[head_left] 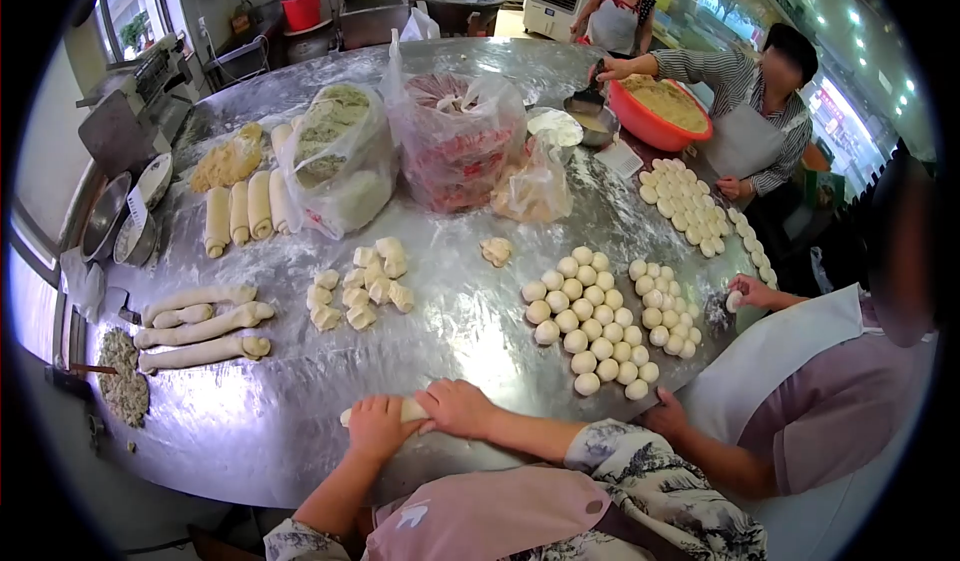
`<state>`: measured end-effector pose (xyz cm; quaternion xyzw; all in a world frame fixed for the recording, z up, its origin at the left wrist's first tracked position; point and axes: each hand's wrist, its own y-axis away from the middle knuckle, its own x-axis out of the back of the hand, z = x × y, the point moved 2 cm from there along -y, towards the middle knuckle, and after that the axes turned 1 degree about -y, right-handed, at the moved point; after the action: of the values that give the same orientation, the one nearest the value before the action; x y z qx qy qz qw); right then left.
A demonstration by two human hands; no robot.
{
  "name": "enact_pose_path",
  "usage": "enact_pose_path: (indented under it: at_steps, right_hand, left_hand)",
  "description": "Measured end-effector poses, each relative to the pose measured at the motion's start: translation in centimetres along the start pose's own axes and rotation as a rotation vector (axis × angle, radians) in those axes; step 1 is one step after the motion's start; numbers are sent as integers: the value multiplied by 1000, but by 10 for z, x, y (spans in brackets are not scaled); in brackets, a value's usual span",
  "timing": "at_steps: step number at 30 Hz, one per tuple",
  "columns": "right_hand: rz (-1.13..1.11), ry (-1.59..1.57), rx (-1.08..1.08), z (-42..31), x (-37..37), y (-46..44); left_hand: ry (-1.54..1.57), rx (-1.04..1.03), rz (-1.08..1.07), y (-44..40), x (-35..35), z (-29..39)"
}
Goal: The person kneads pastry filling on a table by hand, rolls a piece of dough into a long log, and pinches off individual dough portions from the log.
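Observation:
My left hand [378, 428] and my right hand [458, 408] are side by side near the front edge of the metal table. Both are closed over a short, pale dough roll [411, 410], which lies flat on the tabletop. One end of the roll pokes out to the left of my left hand, and a bit shows between the hands. The rest is hidden under my fingers. Beyond my hands lie cut dough pieces [366, 287] in small groups and a single dough lump [496, 251]. Long dough ropes [205, 325] rest at the left.
Round dough balls [590, 326] sit in rows at right, beside a co-worker's hand [668, 419]. Bags of filling [455, 141] and thick dough rolls [258, 204] stand farther back. Another person stands by a red basin [660, 113]. A heap of filling [122, 376] lies far left.

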<state>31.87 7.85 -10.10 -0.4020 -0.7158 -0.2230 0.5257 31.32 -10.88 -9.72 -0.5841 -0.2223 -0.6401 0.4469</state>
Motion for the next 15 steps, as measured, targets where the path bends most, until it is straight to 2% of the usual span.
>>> enact_pose_path:
  at_steps: [2,6,8,9,13,15]
  right_hand:
    - [16,-7,50,15,4,-4]
    - [-22,24,50,34,42,0]
    - [44,60,47,46,33,5]
    - [-45,58,-41,45,32,9]
    - [99,217,-75,27,39,14]
    - [139,159,-46,13,36,9]
  left_hand:
    - [21,102,-163,-6,-5,-11]
    - [42,96,-116,-16,11,-3]
    - [32,164,-294,-22,5,5]
    - [28,197,-379,-27,3,8]
    - [5,115,-143,-16,26,22]
    - [-41,69,-46,-3,22,20]
